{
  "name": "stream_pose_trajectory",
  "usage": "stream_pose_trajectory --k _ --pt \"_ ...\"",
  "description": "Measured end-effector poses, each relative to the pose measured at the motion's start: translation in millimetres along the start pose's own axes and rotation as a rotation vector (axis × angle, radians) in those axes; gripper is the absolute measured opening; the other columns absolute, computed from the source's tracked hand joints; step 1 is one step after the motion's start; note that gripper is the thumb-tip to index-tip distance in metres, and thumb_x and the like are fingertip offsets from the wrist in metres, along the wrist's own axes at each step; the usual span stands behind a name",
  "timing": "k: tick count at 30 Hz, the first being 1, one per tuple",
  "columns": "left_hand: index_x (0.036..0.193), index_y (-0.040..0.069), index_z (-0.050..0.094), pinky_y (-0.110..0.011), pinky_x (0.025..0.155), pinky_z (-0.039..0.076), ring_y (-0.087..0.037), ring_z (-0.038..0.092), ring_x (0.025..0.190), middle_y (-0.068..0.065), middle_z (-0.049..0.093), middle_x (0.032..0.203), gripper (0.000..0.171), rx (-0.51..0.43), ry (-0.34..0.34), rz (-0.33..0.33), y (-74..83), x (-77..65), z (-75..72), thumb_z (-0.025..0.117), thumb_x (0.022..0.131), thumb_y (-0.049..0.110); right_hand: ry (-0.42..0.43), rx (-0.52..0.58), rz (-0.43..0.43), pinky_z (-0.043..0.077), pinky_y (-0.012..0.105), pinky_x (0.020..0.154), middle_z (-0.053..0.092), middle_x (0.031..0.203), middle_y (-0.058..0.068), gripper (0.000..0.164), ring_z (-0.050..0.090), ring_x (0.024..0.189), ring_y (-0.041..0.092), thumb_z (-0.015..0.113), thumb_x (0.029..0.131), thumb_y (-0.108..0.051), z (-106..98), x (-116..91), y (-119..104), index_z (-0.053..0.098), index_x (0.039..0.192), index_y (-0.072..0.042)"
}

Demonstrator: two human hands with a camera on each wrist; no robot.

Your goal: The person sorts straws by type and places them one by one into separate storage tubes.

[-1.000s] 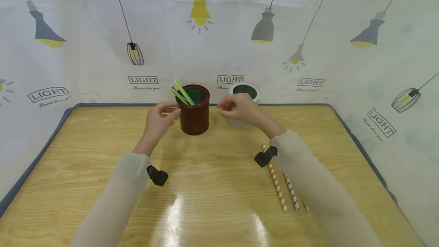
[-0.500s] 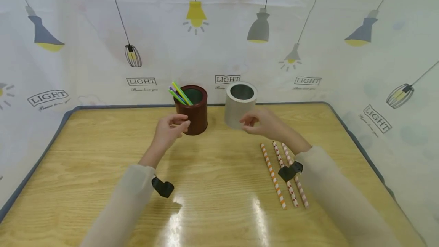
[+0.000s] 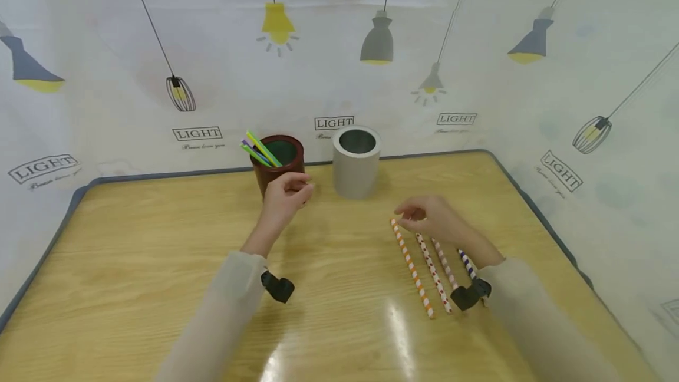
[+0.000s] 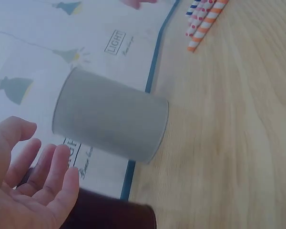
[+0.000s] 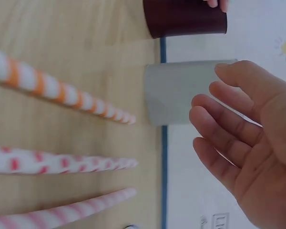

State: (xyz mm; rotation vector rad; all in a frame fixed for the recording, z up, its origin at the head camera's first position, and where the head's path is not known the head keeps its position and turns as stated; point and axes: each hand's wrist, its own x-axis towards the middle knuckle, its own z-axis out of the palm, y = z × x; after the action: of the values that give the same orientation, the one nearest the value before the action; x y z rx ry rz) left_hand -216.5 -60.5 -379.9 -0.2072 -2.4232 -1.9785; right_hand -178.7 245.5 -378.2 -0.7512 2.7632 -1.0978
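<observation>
My left hand hovers in front of the dark red cup, hiding its lower part. Its fingers are loosely bent and hold nothing. Thin green, yellow and purple sticks lean inside that cup. Beside it stands a grey-white cup, whose visible inside shows nothing sticking out. My right hand is above the far ends of several paper straws, with relaxed fingers and an empty palm in the right wrist view. The straws are orange-striped, red-dotted, pink-striped and blue-striped.
A wooden table with a dark blue edge lies under everything. Behind it hangs a white cloth printed with lamps. Each wrist carries a small black camera, the left one and the right one.
My right hand has moved from the grey-white cup rightward and nearer, over the straws. My left hand has shifted right across the dark red cup. The head view has turned slightly right.
</observation>
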Motion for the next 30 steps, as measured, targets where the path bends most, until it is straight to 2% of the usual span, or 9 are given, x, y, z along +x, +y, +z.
stream_pose_trajectory --k 4,8,12,16,20,24,30 --pt "0.105 0.003 0.065 -0.028 0.066 0.051 -0.026 0.061 0.080 -0.014 0.064 0.092 0.022 0.042 0.022 0.040 6.4 12.7 15.2 0.065 0.085 0.014 0.024 0.009 0.070 0.051 0.025 0.065 0.063 0.084 0.003 0.020 0.058 0.074 0.014 0.065 0.085 -0.008 12 -19 16 0.065 0.101 0.003" --pt "0.106 0.005 0.065 -0.029 0.067 0.051 -0.023 0.061 0.082 -0.012 0.063 0.095 0.025 0.059 0.031 0.023 13.5 27.7 28.1 0.064 0.086 0.018 0.068 0.043 0.124 0.050 0.025 0.064 0.062 0.082 0.003 0.018 0.056 0.073 0.015 0.065 0.084 -0.005 23 -38 24 0.065 0.099 0.004" --pt "0.108 0.004 0.064 -0.029 0.066 0.050 -0.023 0.061 0.081 -0.012 0.062 0.094 0.027 0.058 0.074 -0.007 20.0 40.7 37.6 0.063 0.086 0.019 0.107 0.101 0.229 0.050 0.023 0.062 0.062 0.082 0.004 0.020 0.057 0.073 0.014 0.066 0.084 -0.009 35 -52 24 0.065 0.099 0.004" --pt "0.108 0.004 0.064 -0.028 0.064 0.049 -0.024 0.062 0.078 -0.014 0.063 0.091 0.027 0.074 0.133 -0.007 22.5 51.5 47.1 0.063 0.085 0.018 0.158 0.113 0.337 0.050 0.022 0.059 0.063 0.081 0.004 0.021 0.058 0.071 0.014 0.067 0.084 -0.012 45 -61 20 0.065 0.100 0.002" --pt "0.105 0.003 0.064 -0.029 0.066 0.049 -0.023 0.060 0.081 -0.013 0.063 0.091 0.027 0.071 0.168 0.012 22.2 61.2 57.3 0.065 0.083 0.018 0.207 0.139 0.403 0.050 0.022 0.058 0.062 0.080 0.004 0.023 0.058 0.070 0.014 0.068 0.082 -0.010 51 -67 18 0.064 0.101 0.003" --pt "0.107 0.003 0.063 -0.033 0.071 0.050 -0.024 0.057 0.086 -0.013 0.060 0.093 0.028 0.044 0.189 0.018 22.0 67.6 63.3 0.066 0.084 0.019 0.228 0.123 0.415 0.050 0.021 0.058 0.061 0.077 0.004 0.023 0.058 0.068 0.013 0.069 0.080 -0.008 58 -70 18 0.064 0.099 0.004" --pt "0.109 0.005 0.062 -0.034 0.070 0.050 -0.024 0.056 0.083 -0.014 0.058 0.092 0.031 0.046 0.205 -0.006 22.5 71.5 66.7 0.068 0.083 0.021 0.230 0.036 0.370 0.050 0.021 0.058 0.062 0.074 0.001 0.022 0.058 0.065 0.010 0.070 0.080 -0.010 62 -71 19 0.065 0.097 0.003"
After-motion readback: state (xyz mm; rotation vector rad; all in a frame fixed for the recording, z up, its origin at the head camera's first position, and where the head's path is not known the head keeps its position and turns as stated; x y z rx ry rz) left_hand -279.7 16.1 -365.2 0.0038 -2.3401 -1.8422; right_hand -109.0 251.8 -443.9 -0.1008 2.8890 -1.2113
